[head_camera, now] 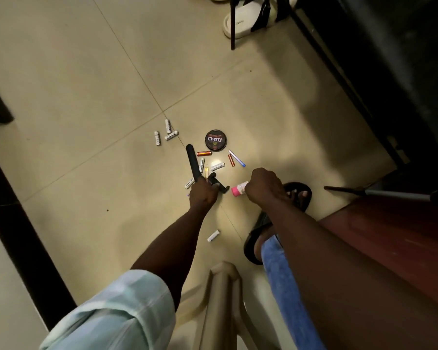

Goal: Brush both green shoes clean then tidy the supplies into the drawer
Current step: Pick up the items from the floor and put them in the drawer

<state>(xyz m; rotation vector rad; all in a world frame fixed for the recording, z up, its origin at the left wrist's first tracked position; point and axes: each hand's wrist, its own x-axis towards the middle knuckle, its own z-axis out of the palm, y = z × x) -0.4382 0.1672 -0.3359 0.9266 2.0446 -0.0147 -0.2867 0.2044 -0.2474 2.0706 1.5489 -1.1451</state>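
polish tin (215, 140), round, black lid w/ "Cherry" in white letters, sits on tiled floor (86, 72) just ahead of both hands. left hand (203, 194) closed around a long black stick-like handle (193, 161) that angles up-left; cannot tell if it's a brush. right hand (263, 186) fisted on a small white bottle w/ pink cap (239, 190), cap pointing left, label not readable. black bracket-like piece (216, 184) lies betw the hands, touching floor.

white batteries scattered: three in a loose group (168, 133) up-left of tin, others near the handle (201, 164) and (217, 166), one beside left hand w/ dark print too small to read (189, 183), one alone nearer the person (213, 235). copper-red battery (204, 153) just below tin, thin orange one (231, 160) beside a white-blue stick (236, 158).

person's foot in black sandal (297, 195) right of right hand. white slide sandal (248, 17) at top, faint print on strap, unreadable. green shoes and drawer not seen in view.
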